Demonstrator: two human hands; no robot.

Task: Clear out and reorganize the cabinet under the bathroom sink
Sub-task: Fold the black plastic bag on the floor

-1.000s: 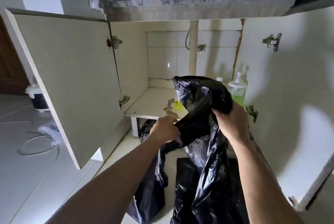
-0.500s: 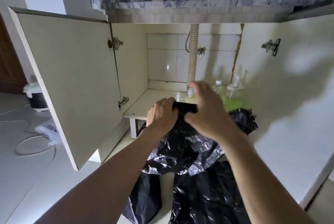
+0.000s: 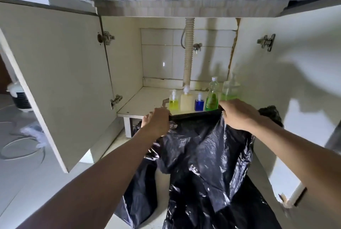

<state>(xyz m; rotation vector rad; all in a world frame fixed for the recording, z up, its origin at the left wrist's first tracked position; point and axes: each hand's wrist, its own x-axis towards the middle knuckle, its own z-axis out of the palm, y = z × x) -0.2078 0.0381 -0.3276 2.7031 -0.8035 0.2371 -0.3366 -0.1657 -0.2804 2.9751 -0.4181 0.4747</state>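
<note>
Black bag (image 3: 204,151) (crinkled plastic) stretched taut before open cabinet (image 3: 147,99).

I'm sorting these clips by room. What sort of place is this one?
Most likely a bathroom, seen at the open cabinet under a sink. A ribbed drain hose drops from the counter past a tiled back wall, and soap pump bottles line the cabinet floor.

Five bottles (image 3: 199,102) — two open doors (image 3: 60,81).
</note>
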